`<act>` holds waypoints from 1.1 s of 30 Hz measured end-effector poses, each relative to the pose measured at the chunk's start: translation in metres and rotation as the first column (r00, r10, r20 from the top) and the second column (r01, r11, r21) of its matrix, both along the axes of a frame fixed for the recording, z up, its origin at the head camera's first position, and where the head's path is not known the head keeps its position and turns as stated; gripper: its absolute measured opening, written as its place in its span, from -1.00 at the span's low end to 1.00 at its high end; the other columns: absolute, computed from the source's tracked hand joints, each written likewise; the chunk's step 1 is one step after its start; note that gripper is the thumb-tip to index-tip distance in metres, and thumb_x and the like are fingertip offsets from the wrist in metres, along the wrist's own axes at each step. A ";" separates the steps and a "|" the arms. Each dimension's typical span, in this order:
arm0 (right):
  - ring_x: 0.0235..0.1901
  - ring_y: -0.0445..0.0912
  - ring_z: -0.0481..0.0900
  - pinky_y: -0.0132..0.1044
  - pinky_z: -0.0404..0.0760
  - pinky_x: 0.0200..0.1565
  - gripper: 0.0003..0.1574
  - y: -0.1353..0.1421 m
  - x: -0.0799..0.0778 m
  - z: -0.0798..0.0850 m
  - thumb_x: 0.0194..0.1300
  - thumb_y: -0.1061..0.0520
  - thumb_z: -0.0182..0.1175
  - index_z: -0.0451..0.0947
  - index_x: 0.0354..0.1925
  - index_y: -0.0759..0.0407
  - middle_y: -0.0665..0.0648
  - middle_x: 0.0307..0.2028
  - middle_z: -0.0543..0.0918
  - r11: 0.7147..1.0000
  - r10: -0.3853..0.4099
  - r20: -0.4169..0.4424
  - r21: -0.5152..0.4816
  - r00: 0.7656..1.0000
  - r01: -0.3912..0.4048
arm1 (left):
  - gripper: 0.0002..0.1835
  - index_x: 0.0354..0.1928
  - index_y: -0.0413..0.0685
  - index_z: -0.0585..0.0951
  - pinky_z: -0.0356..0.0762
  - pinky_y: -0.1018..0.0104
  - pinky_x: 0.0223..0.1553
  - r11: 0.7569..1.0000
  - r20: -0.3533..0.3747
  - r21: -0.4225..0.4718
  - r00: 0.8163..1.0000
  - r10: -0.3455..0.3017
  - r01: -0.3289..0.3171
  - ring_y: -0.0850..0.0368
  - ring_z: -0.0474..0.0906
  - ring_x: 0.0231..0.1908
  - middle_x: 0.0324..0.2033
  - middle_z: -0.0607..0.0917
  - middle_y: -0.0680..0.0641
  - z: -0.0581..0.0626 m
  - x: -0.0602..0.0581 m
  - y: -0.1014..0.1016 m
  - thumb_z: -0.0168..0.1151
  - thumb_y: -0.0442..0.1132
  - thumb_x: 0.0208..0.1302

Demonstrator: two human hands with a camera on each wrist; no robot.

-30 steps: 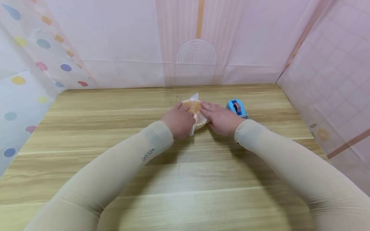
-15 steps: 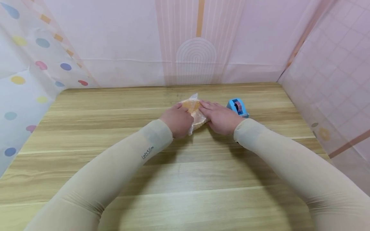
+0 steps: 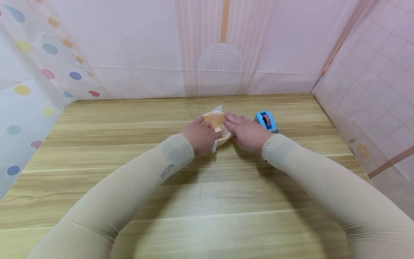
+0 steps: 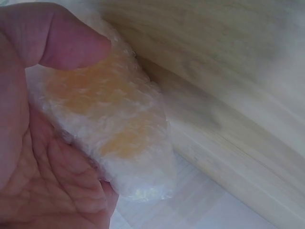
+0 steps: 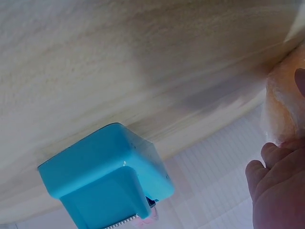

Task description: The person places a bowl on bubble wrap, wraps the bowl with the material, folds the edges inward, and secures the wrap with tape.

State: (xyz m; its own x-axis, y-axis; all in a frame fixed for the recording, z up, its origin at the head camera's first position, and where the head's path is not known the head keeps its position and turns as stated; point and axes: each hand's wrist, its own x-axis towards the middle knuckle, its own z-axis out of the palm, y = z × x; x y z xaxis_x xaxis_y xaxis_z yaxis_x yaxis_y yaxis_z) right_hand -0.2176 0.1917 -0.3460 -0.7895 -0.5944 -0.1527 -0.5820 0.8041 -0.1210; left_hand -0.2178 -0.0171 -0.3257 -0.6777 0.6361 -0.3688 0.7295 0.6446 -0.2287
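Observation:
An orange object wrapped in clear bubble wrap (image 3: pixel 215 118) lies on the wooden table between both hands; the wrap hides what kind of thing it is. On its left side, my left hand (image 3: pixel 201 136) holds it, the thumb (image 4: pixel 78 45) lying across the wrap and the fingers largely hidden behind it. My right hand (image 3: pixel 249 132) holds the right side, its fingers laid over the wrap. In the right wrist view the thumb and fingers (image 5: pixel 274 155) show at the bundle's edge. Loose wrap sticks out at the far and near ends.
A blue tape dispenser (image 3: pixel 266 121) with a pinkish roll stands just right of my right hand; its toothed cutter (image 5: pixel 121 222) shows in the right wrist view. A printed backdrop (image 3: pixel 145 81) rises along the table's back edge and both sides.
The left fingers shift slightly over the wrap, one now reaching farther right across it. The right hand, bundle and tape dispenser stay nearly in place.

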 end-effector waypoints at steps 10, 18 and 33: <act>0.68 0.13 -0.03 0.09 0.06 0.66 -0.14 0.000 0.000 0.000 0.58 0.09 0.13 0.05 0.66 0.20 0.18 0.70 -0.05 1.000 0.000 -0.004 0.002 1.000 0.000 | -0.36 0.57 0.10 0.39 -0.12 -0.11 0.69 1.000 0.019 0.013 1.000 0.006 -0.006 -0.08 0.27 0.58 0.48 0.51 -0.08 -0.001 -0.003 -0.002 0.12 0.04 0.53; 0.68 0.13 -0.03 0.10 0.05 0.66 -0.13 0.000 -0.001 -0.001 0.57 0.10 0.13 0.05 0.66 0.23 0.20 0.70 -0.04 1.000 0.004 -0.006 0.002 1.000 -0.004 | -0.37 0.56 0.11 0.41 -0.09 -0.11 0.69 1.000 0.004 0.003 1.000 -0.009 0.009 -0.07 0.31 0.56 0.46 0.53 -0.08 -0.002 -0.003 -0.001 0.13 0.07 0.52; 0.68 0.16 -0.01 0.10 0.04 0.66 -0.17 0.000 0.000 -0.001 0.59 0.09 0.10 0.07 0.65 0.23 0.20 0.69 -0.01 1.000 0.010 -0.024 -0.002 1.000 -0.010 | -0.55 0.26 -0.03 0.68 0.02 -0.14 0.66 0.997 -0.093 0.077 0.996 -0.010 0.017 -0.16 0.28 0.56 0.41 0.58 -0.15 -0.002 0.003 -0.008 0.24 0.02 0.46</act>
